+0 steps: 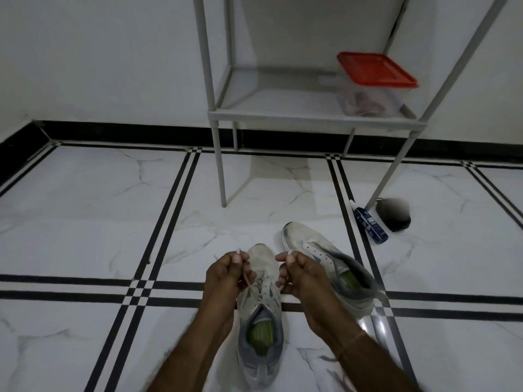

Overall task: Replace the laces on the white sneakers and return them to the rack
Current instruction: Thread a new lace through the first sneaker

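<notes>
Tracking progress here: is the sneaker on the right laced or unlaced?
Unlaced, it seems: the right sneaker shows bare eyelet rows, with no lace crossing them.

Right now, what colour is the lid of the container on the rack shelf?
The lid is red, seen in the head view.

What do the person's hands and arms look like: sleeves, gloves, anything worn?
Both forearms are bare, no sleeves in view. The left hand and right hand wear no gloves or visible rings. A thin thread-like band circles the right wrist.
</notes>
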